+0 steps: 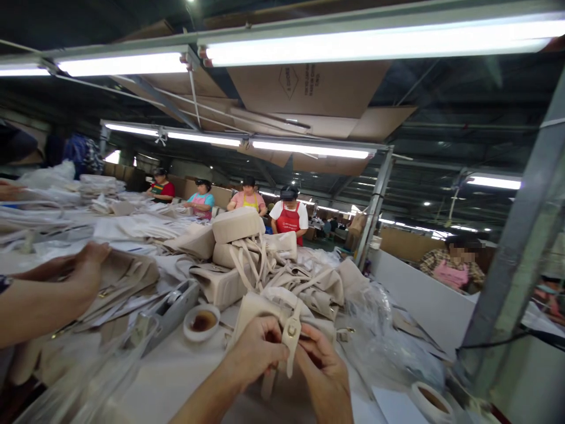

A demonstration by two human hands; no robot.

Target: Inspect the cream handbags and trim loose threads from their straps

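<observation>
A beige handbag [251,311] lies in front of me on the table, its strap tab [292,338] with a gold-coloured metal fitting standing up between my hands. My left hand [260,347] pinches the tab from the left, thumb against its edge. From the right, my right hand [322,365] has its fingers curled round the same tab, the tips near the fitting. The tab's narrow end points down between the two thumbs. My palms hide the lower part of the bag.
A white bowl [202,323] of brown liquid stands left of my hands. Behind the bag rises a pile of beige bags [238,227]. Clear plastic [375,312] and a tape roll [430,402] lie to the right. A co-worker's arm [48,300] reaches in at left; other people work further back.
</observation>
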